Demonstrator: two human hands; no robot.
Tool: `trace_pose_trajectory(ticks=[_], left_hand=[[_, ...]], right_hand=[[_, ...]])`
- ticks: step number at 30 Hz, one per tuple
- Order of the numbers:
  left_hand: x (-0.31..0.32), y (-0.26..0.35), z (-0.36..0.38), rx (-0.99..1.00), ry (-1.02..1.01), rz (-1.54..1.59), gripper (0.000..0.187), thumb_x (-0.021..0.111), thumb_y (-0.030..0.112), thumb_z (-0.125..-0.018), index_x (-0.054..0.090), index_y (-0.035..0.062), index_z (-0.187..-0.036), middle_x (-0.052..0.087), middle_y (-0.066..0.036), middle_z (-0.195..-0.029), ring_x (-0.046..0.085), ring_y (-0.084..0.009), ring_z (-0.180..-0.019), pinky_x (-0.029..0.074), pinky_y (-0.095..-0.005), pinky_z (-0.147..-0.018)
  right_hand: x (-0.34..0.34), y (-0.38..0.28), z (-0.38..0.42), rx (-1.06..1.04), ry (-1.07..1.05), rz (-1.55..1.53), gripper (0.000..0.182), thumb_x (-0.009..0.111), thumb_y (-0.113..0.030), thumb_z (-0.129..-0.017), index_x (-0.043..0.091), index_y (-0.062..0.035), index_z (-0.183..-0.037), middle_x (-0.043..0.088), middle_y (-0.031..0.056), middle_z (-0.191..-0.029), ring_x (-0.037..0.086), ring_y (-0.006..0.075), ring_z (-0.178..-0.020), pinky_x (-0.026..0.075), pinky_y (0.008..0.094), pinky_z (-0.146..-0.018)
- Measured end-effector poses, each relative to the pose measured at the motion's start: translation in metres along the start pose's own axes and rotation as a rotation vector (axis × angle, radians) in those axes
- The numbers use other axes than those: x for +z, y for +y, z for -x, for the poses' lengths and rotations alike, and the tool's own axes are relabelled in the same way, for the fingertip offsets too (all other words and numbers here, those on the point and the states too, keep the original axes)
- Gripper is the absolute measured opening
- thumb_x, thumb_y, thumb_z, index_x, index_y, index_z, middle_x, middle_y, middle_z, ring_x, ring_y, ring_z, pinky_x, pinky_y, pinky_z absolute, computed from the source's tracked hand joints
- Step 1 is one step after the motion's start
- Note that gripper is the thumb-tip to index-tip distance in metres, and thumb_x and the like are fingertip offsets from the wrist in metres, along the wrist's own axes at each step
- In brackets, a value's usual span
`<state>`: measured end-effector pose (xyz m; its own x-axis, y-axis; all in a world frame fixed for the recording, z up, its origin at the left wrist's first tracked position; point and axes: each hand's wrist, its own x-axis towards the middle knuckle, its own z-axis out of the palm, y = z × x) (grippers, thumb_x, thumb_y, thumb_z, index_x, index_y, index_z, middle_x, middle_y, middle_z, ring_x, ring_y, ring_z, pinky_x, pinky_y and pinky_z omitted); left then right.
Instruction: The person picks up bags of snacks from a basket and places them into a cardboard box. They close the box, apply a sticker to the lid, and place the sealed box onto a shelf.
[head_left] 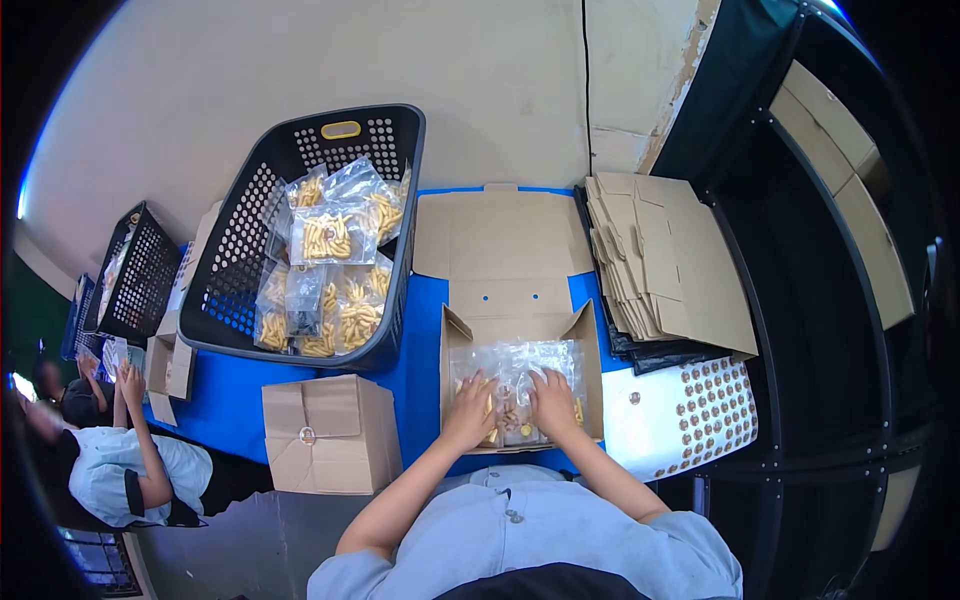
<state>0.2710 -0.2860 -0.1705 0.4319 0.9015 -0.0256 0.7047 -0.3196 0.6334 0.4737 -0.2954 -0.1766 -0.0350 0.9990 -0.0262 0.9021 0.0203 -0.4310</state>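
The bags (535, 358) lie side by side in the open box (595, 405), some of their yellow pieces showing under the hands; the clear upper parts reach toward the box's back wall. The left hand (470, 410) presses on the left side of the bags, the right hand (553, 402) on the right, both palms down with fingers slightly spread and bent, pinching nothing. The box's front edge sits at the near edge of the desk (425, 320), close to the person's shirt (520, 525). Its lid (503, 235) lies back, and its side flaps slant inward. To the left, a narrow blue strip separates it from the closed box (335, 440) and the basket (392, 350), which holds more bags; that strip is the clearest room sideways. To the right, the sticker sheet (640, 425) and the stack of cartons (690, 255) leave little space before the shelf (790, 290). Far left, a co-worker (140, 465) stands well apart, near a smaller basket (140, 275).
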Motion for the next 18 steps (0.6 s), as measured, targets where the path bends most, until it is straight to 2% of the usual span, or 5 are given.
trace_pose_trajectory(ticks=[2, 5, 8, 12, 18], left_hand=[[0.008, 0.007, -0.006, 0.022, -0.052, -0.086, 0.059, 0.056, 0.038, -0.089, 0.037, 0.0191, -0.141, 0.017, -0.020, -0.151, 0.018, -0.0448, -0.137, 0.021, -0.0542, -0.110], [0.027, 0.009, -0.016, 0.084, -0.138, -0.192, 0.061, 0.055, 0.044, -0.088, 0.036, 0.0248, -0.142, 0.008, -0.014, -0.155, 0.007, -0.0434, -0.140, 0.011, -0.0608, -0.109], [0.036, 0.009, -0.025, 0.100, -0.262, -0.246, 0.064, 0.056, 0.052, -0.085, 0.038, 0.0274, -0.142, 0.007, -0.011, -0.156, 0.002, -0.0401, -0.142, 0.005, -0.0647, -0.108], [0.030, 0.014, -0.035, 0.022, -0.464, -0.370, 0.071, 0.062, 0.058, -0.076, 0.043, 0.0283, -0.138, 0.010, -0.009, -0.156, 0.003, -0.0363, -0.143, 0.004, -0.0664, -0.107], [0.039, 0.009, -0.034, -0.011, -0.458, -0.404, 0.072, 0.061, 0.060, -0.076, 0.040, 0.0306, -0.139, 0.012, -0.008, -0.156, 0.003, -0.0350, -0.143, 0.008, -0.0657, -0.107]], right_hand=[[-0.002, 0.008, 0.004, -0.105, 0.054, 0.150, 0.044, 0.050, -0.028, -0.093, 0.046, -0.0086, -0.132, 0.043, 0.0232, -0.136, 0.041, 0.0404, -0.126, 0.036, 0.0533, -0.098], [-0.002, 0.022, 0.016, 0.096, -0.277, 0.104, 0.052, 0.046, -0.040, -0.094, 0.037, -0.0218, -0.142, 0.026, 0.0189, -0.149, 0.023, 0.0412, -0.137, 0.021, 0.0614, -0.107], [0.007, 0.040, 0.023, 0.070, -0.273, 0.135, 0.052, 0.045, -0.042, -0.093, 0.036, -0.0249, -0.142, 0.023, 0.0187, -0.150, 0.021, 0.0419, -0.138, 0.018, 0.0599, -0.109], [0.011, 0.043, 0.024, 0.139, -0.245, 0.114, 0.054, 0.045, -0.040, -0.094, 0.033, -0.0237, -0.144, 0.020, 0.0212, -0.151, 0.020, 0.0421, -0.138, 0.018, 0.0578, -0.110], [0.008, 0.042, 0.017, 0.304, -0.129, -0.140, 0.065, 0.055, -0.022, -0.091, 0.023, -0.0176, -0.147, 0.019, 0.0308, -0.147, 0.025, 0.0487, -0.133, 0.028, 0.0506, -0.108]])
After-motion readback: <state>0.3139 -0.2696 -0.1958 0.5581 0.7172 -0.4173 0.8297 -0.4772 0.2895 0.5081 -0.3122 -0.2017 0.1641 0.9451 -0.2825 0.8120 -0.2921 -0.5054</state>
